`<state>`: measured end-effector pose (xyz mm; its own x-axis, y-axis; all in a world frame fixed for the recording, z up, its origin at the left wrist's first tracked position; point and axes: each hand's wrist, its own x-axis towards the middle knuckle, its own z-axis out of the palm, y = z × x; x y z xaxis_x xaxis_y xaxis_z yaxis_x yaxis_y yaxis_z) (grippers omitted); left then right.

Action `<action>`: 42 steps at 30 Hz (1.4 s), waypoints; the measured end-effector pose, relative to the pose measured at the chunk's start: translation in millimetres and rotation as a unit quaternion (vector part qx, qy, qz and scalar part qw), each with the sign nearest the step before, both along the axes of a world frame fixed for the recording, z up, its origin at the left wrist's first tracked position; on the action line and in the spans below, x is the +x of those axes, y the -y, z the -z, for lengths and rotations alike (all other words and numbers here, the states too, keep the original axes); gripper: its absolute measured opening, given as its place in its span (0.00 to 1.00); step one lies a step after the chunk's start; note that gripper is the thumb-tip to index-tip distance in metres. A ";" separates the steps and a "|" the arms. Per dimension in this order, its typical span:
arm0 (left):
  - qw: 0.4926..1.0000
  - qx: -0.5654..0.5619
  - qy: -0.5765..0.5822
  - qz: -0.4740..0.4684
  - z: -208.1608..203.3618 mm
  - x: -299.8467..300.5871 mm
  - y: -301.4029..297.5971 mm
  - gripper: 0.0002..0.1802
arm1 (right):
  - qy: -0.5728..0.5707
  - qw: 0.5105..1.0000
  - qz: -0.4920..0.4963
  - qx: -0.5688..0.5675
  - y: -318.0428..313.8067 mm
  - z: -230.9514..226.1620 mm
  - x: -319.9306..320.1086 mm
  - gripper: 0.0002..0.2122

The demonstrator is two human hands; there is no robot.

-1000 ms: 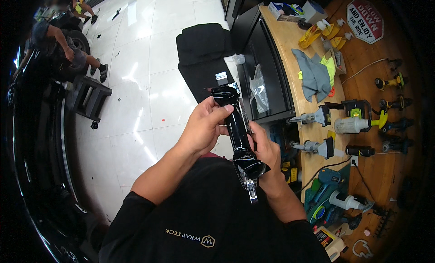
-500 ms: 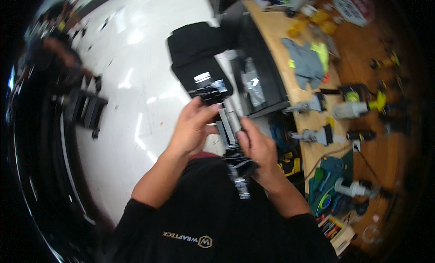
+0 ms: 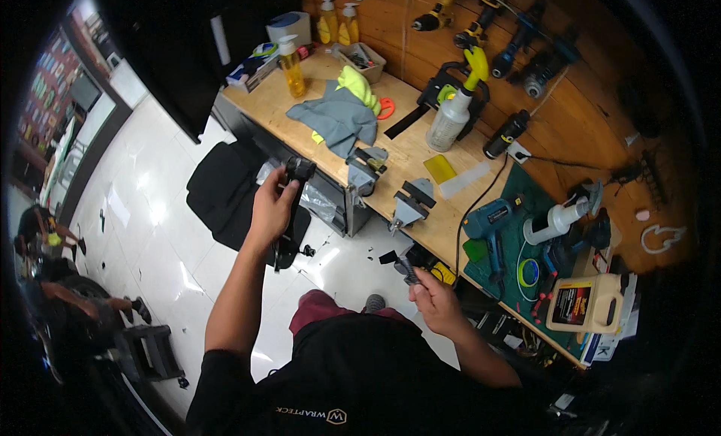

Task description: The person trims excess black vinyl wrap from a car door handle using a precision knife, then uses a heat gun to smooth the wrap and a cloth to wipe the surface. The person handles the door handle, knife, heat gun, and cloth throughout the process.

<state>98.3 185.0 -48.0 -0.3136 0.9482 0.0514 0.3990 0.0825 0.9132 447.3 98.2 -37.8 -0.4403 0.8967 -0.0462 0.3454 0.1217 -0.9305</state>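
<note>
My left hand (image 3: 272, 209) is closed around a long black part (image 3: 302, 168), thick at its top end with a narrow length hanging below the fingers. It is over the floor, left of the workbench (image 3: 255, 98). My right hand (image 3: 439, 304) pinches a small dark grey piece (image 3: 405, 269) with a flat black tip, just off the bench's front edge. I cannot make out its exact kind. Two grey bench vises, a left one (image 3: 362, 182) and a right one (image 3: 411, 208), are fixed along that edge between my hands.
A black chair (image 3: 218, 184) stands below my left hand. On the bench are a grey cloth (image 3: 338, 120), a spray bottle (image 3: 448, 124), a blue heat gun (image 3: 487, 220) on a green mat, and a beige jug (image 3: 589, 304). Power tools hang on the wooden wall. People are at far left.
Half a second ago both hands were together on a long shiny black and silver part. They are now apart, each with its own piece, and my view has swung toward the bench.
</note>
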 end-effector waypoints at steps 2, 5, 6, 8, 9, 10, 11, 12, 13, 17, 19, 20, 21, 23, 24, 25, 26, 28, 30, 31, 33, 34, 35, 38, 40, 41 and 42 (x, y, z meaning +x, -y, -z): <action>0.996 0.043 -0.058 0.043 5.4 -1.4 -47.3 0.20 | -0.025 0.998 0.044 -0.044 2.4 10.2 15.2 0.14; 0.990 0.025 -0.113 0.086 -11.3 2.3 -126.6 0.19 | -0.052 0.989 0.110 -0.089 -6.0 -0.2 8.3 0.15; 0.981 0.038 -0.163 0.102 -18.4 3.0 -150.5 0.19 | -0.077 0.984 0.132 -0.091 -9.4 -3.2 1.9 0.15; 0.959 0.088 -0.238 0.129 7.9 -16.5 -219.3 0.18 | -0.124 0.971 0.182 -0.095 -16.8 -6.2 -15.3 0.16; 0.954 0.075 -0.249 0.147 14.9 -14.8 -251.2 0.18 | -0.119 0.968 0.201 -0.088 -21.8 -8.3 -22.9 0.16; 0.950 0.108 -0.244 0.160 20.7 -9.0 -276.3 0.17 | -0.115 0.965 0.221 -0.083 -27.6 -9.9 -30.7 0.16; 0.937 0.110 -0.281 0.178 25.1 -8.0 -297.6 0.17 | -0.111 0.961 0.239 -0.080 -32.7 -11.1 -39.5 0.16; 0.920 0.138 -0.309 0.197 36.3 -8.7 -319.2 0.18 | -0.070 0.966 0.245 -0.046 -34.6 -6.2 -45.5 0.17; 0.901 0.164 -0.336 0.218 49.8 -8.4 -336.5 0.18 | -0.020 0.968 0.248 -0.021 -34.5 -6.9 -53.1 0.17; 0.881 0.072 -0.361 0.297 75.9 -2.0 -368.6 0.18 | 0.020 0.956 0.290 -0.036 -29.1 -21.4 -89.7 0.17; 0.882 0.106 -0.359 0.286 112.5 -19.7 -390.9 0.18 | 0.030 0.943 0.323 -0.076 -23.3 -27.3 -104.6 0.16; 0.885 0.093 -0.346 0.296 114.0 -15.4 -393.6 0.18 | 0.001 0.922 0.370 -0.112 -16.8 -24.1 -108.3 0.16; 0.888 0.078 -0.335 0.304 111.1 -12.6 -393.4 0.19 | -0.077 0.880 0.428 -0.189 -12.4 -16.4 -110.0 0.16; 0.885 0.142 -0.330 0.295 110.8 -15.3 -390.2 0.23 | -0.288 0.782 0.509 -0.219 -9.4 -17.9 -115.1 0.16; 0.890 0.172 -0.322 0.274 113.7 -26.3 -388.9 0.27 | -0.339 0.764 0.509 -0.205 -6.4 -12.2 -117.4 0.16; 0.907 0.148 -0.296 0.261 86.2 -22.6 -360.1 0.27 | -0.325 0.785 0.482 -0.215 -3.2 -7.5 -120.5 0.17; 0.938 0.142 -0.209 0.239 73.0 -22.5 -340.4 0.26 | -0.311 0.802 0.464 -0.213 -2.8 -3.1 -124.3 0.18; 0.962 0.113 0.013 0.250 33.9 -26.5 -273.8 0.20 | -0.353 0.799 0.447 -0.193 -0.1 15.6 -134.7 0.23; 0.925 0.157 -0.011 0.345 -4.0 -26.2 -186.1 0.15 | -0.364 0.852 0.345 -0.150 -24.5 -8.6 -143.6 0.20; 0.898 0.098 0.055 0.426 -4.7 -11.9 -142.0 0.15 | -0.365 0.863 0.310 -0.159 -35.2 -7.4 -148.1 0.20; 0.849 0.065 0.089 0.516 -13.2 42.0 -74.4 0.19 | -0.361 0.893 0.247 -0.103 -49.3 4.2 -153.0 0.14; 0.855 -0.023 0.094 0.510 -26.5 53.9 -58.6 0.21 | -0.321 0.904 0.265 -0.096 -50.5 -2.0 -157.3 0.12; 0.860 -0.112 0.087 0.490 -42.0 64.4 -46.6 0.25 | -0.310 0.917 0.243 -0.067 -52.4 -11.2 -151.3 0.11; 0.840 -0.158 0.266 0.445 -11.2 77.0 -63.6 0.20 | -0.257 0.921 0.292 0.019 -47.0 -12.0 -144.9 0.07; 0.811 -0.130 0.341 0.458 -37.9 104.8 -49.5 0.19 | -0.227 0.929 0.291 0.031 -25.6 -14.0 -123.3 0.06; 0.806 -0.087 0.371 0.453 -55.4 123.9 -29.6 0.18 | -0.193 0.925 0.315 0.090 -13.5 -8.3 -116.2 0.06; 0.799 -0.130 0.342 0.477 -43.2 127.7 -34.5 0.18 | -0.157 0.915 0.340 0.148 -0.3 -2.4 -108.5 0.05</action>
<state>226.0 219.5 -4.8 0.6876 0.7235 -0.0612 -0.1918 0.2622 0.9458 338.8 98.5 -35.4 0.2745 0.9212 0.2758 0.1565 0.2402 -0.9580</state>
